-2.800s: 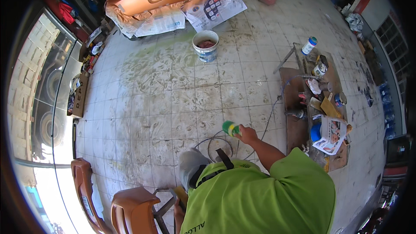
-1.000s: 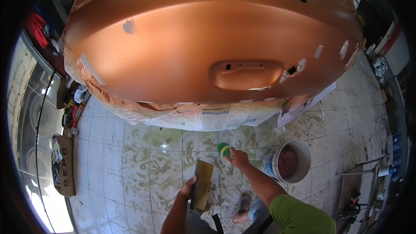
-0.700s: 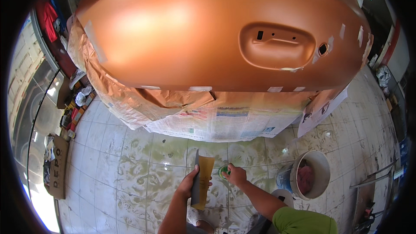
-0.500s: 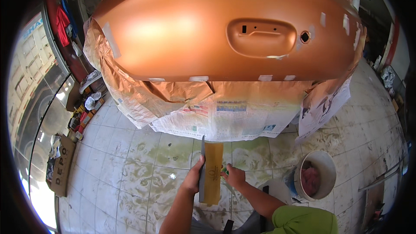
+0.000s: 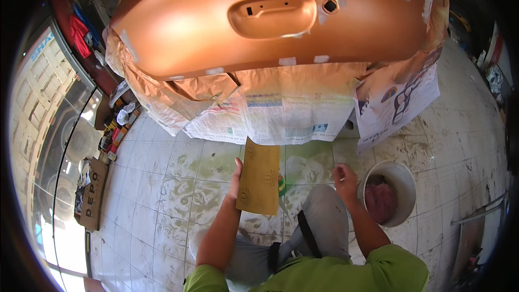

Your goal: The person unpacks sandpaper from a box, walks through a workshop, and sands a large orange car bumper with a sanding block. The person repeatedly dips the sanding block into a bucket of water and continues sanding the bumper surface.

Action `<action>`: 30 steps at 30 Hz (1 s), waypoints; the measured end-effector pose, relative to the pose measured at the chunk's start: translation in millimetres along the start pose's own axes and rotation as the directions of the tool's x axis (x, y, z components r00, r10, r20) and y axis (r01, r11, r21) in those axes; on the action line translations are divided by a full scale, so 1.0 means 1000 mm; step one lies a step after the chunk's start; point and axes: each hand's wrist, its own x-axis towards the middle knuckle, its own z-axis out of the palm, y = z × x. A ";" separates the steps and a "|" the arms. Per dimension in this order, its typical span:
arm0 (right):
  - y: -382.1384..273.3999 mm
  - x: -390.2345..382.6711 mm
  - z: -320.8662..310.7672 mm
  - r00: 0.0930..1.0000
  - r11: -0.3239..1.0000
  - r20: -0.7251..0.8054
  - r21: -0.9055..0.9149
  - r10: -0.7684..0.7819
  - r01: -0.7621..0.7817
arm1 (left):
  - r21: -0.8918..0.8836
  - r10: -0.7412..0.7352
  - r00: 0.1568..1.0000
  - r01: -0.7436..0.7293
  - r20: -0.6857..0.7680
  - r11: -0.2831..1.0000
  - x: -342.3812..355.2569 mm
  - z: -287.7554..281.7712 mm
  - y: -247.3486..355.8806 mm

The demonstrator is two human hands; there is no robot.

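**Sandpaper sheet held up below orange panel**

While L hand (image 5: 236,176) grips the tan sandpaper sheet (image 5: 260,177) by its left edge, upright above the knees, R hand (image 5: 345,179) hangs loosely curled, holding nothing, near white bucket (image 5: 403,176). Orange car panel (image 5: 227,27) w/ masking newspaper (image 5: 281,113) sits above.
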 end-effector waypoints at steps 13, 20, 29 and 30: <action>0.223 -0.079 -0.139 0.268 0.291 0.440 0.016 0.857 -0.956 | 0.106 -0.329 0.939 0.340 -0.104 0.935 0.011 0.003 -0.077; 0.241 -0.047 -0.118 0.178 0.297 0.528 -0.150 0.830 -0.943 | 0.196 -0.265 0.940 0.307 -0.213 0.931 0.018 0.010 -0.093; 0.271 -0.045 -0.231 0.708 0.528 -0.336 -0.487 0.621 -0.695 | 0.185 -0.317 0.910 0.371 -0.267 0.910 0.044 0.022 -0.124; 0.274 -0.048 -0.223 0.701 0.523 -0.378 -0.474 0.605 -0.708 | 0.176 -0.329 0.908 0.380 -0.260 0.908 0.043 0.022 -0.125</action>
